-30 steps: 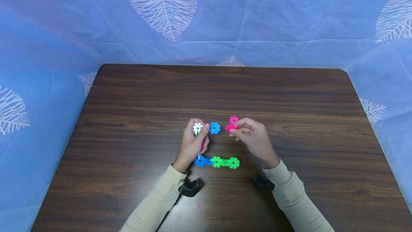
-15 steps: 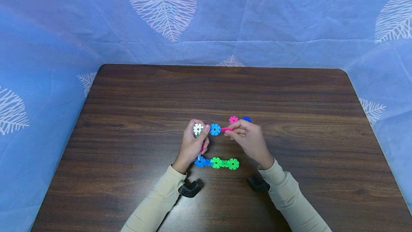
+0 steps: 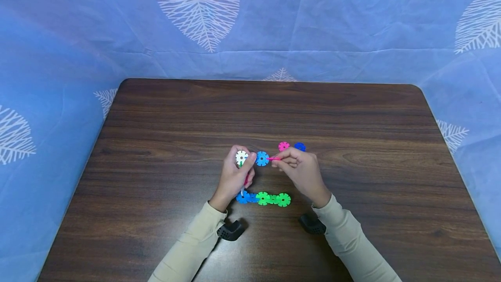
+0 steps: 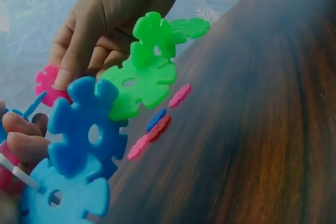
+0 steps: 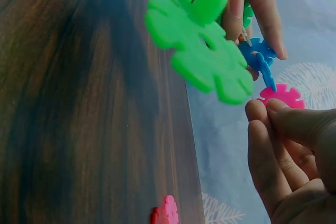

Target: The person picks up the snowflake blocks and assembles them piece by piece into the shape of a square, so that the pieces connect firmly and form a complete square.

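Evidently a joining step: right hand (image 3: pixel 301 171) pinches a pink snowflake disc (image 5: pixel 289 96) between thumb and fingers, its rim meeting the blue disc (image 3: pixel 262 159) between the two hands. Left hand (image 3: pixel 235 172) grips the linked piece, thumb next to the white disc (image 3: pixel 241 157); the blue-and-green chain (image 3: pixel 266 198) sticks out on the near side, raised off the table (image 3: pixel 352 151). Judged next move: align notch with notch, then press the pink home while the left hand braces. Cannot tell whether the notches have seated; pink lies edge-on from the head, and the right fingers mask part of it. Links inside the left hand hidden; left wrist view crops that hand. Dark-blue disc (image 3: pixel 299 146), beyond the right hand, partly covered.
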Available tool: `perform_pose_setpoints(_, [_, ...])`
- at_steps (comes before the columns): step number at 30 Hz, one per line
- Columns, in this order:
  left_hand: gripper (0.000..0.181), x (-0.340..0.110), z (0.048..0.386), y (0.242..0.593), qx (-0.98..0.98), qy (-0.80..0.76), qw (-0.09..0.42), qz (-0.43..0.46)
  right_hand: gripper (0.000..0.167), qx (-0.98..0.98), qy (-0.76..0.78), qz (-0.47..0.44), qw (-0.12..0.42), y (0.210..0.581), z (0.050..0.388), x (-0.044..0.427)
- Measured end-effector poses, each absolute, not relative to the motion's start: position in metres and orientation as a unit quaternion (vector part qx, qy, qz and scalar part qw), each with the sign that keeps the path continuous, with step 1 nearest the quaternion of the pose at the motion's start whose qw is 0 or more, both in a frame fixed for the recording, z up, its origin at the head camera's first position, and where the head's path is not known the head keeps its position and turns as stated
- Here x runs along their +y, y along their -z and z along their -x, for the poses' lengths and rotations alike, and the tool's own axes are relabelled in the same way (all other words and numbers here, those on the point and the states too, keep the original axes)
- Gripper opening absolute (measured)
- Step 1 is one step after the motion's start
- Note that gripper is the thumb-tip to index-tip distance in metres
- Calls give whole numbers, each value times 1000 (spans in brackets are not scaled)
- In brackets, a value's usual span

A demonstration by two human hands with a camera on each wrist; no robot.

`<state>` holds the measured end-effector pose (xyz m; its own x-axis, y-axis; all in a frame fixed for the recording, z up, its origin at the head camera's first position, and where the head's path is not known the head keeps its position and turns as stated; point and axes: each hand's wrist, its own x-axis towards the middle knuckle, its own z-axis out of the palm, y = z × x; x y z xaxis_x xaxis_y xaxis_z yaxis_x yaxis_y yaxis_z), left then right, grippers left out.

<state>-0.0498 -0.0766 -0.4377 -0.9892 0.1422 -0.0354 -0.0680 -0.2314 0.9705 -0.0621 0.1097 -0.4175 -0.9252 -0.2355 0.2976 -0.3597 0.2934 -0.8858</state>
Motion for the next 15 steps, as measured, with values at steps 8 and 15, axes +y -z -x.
perform_pose_setpoints(8, [16,-73,49,435,611,-788,66,-38,5,-790,-577,-193,78,418,60,110])
perform_pose_setpoints(15, [18,-71,48,436,597,-798,71,-37,6,-793,-572,-192,83,418,60,111])
